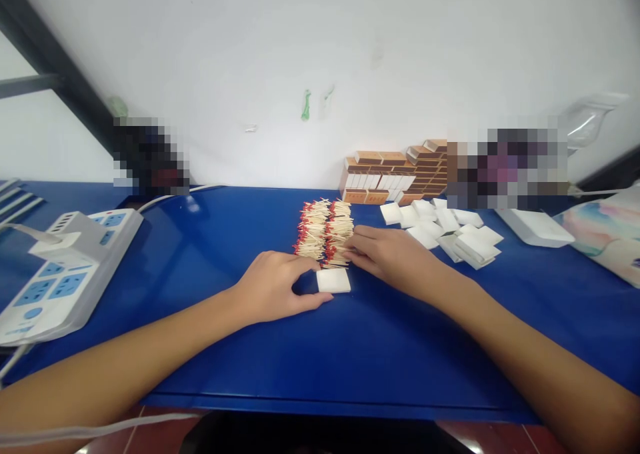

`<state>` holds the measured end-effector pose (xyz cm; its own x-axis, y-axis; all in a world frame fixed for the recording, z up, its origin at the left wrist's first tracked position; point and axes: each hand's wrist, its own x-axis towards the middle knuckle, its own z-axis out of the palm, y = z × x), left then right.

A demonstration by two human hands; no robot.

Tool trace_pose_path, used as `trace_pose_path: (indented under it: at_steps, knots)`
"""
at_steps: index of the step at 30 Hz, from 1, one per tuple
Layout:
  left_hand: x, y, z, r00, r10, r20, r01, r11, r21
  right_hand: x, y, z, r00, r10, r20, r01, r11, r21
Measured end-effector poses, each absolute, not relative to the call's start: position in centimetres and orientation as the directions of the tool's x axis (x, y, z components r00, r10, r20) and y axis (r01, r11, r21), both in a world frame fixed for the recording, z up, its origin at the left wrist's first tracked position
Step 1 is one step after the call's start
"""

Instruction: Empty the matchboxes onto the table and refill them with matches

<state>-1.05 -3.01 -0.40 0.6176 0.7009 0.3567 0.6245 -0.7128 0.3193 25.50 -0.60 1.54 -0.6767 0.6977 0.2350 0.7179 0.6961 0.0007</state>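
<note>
A small white matchbox tray [334, 281] lies on the blue table just in front of the matches. My left hand [273, 286] steadies it from the left, with the thumb along its near edge and the fingers at its far left corner. Matches [313, 231] with red heads are heaped in two side-by-side rows behind the tray. My right hand [385, 254] reaches in from the right, its fingers pinched together at the right-hand row of matches. Its fingertips are partly hidden among the sticks, so how many it grips cannot be seen.
Several white trays [440, 222] lie scattered to the right. Brown matchboxes [395, 177] are stacked against the wall. A white power strip [95, 267] with a plugged-in adapter stands on the left. At the right are a white box [535, 229] and a colourful patterned item [607, 231].
</note>
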Motion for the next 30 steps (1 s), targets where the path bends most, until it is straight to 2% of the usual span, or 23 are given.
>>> trace_pose_path:
  at_steps: [3, 7, 10, 12, 18, 30]
  knots:
    - [-1.0, -3.0, -0.3, 0.615, 0.706, 0.352, 0.63, -0.708, 0.319, 25.9, -0.6, 1.8, -0.68, 0.687, 0.256, 0.697, 0.714, -0.067]
    - [-1.0, -3.1, 0.0, 0.618, 0.706, 0.345, 0.618, -0.708, 0.342, 25.5, -1.4, 2.7, -0.67, 0.69, 0.273, 0.629, 0.724, -0.283]
    - [-0.9, -3.1, 0.2, 0.619, 0.711, 0.335, 0.612, -0.703, 0.362, 24.8, -2.3, 3.3, -0.687, 0.688, 0.233, 0.568, 0.71, -0.416]
    - [-0.9, -3.1, 0.2, 0.62, 0.714, 0.326, 0.612, -0.7, 0.369, 24.3, -2.7, 3.4, -0.706, 0.684, 0.184, 0.552, 0.694, -0.462]
    - [-1.0, -3.1, 0.0, 0.633, 0.693, 0.344, 0.596, -0.721, 0.353, 24.2, -3.2, 2.8, -0.721, 0.682, 0.121, 0.57, 0.684, -0.454]
    - [-1.0, -3.2, 0.0, 0.673, 0.628, 0.391, 0.543, -0.778, 0.315, 24.2, -3.7, 3.0, -0.736, 0.666, 0.121, 0.546, 0.689, -0.476]
